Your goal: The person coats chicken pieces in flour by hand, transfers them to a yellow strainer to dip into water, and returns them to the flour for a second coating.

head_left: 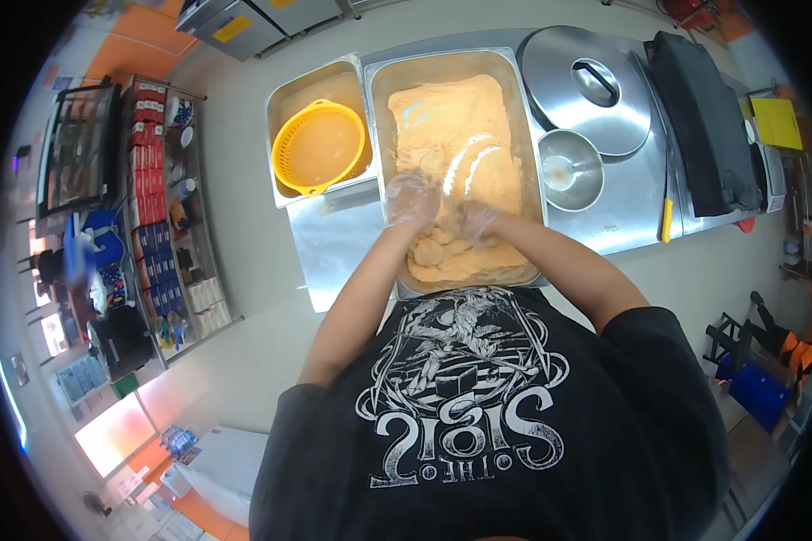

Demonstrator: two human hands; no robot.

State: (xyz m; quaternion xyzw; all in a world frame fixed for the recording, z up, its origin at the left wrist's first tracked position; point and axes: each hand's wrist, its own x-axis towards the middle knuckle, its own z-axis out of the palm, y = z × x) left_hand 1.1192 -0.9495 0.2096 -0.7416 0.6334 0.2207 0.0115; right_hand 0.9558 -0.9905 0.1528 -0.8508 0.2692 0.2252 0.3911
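A deep steel pan point(376, 117) holds a thick bed of orange-tan powder point(451, 117) that looks like seasoned flour. Inside it, my left hand point(412, 200) presses into the powder near the pan's left wall, in a clear plastic glove. My right hand point(476, 223), gloved the same way, is in the powder just to the right and slightly nearer to me. Blur and powder hide the fingers of both hands. Lumpy, clumped powder point(438, 257) lies at the near end; whether pieces are buried in it cannot be told.
Left of the pan, a yellow colander point(281, 149) sits in a second steel pan point(273, 113) with cloudy tan liquid. To the right are a steel bowl point(573, 171), a large round lid point(550, 72) and a yellow-handled tool point(667, 221). Stocked shelves point(162, 216) stand at far left.
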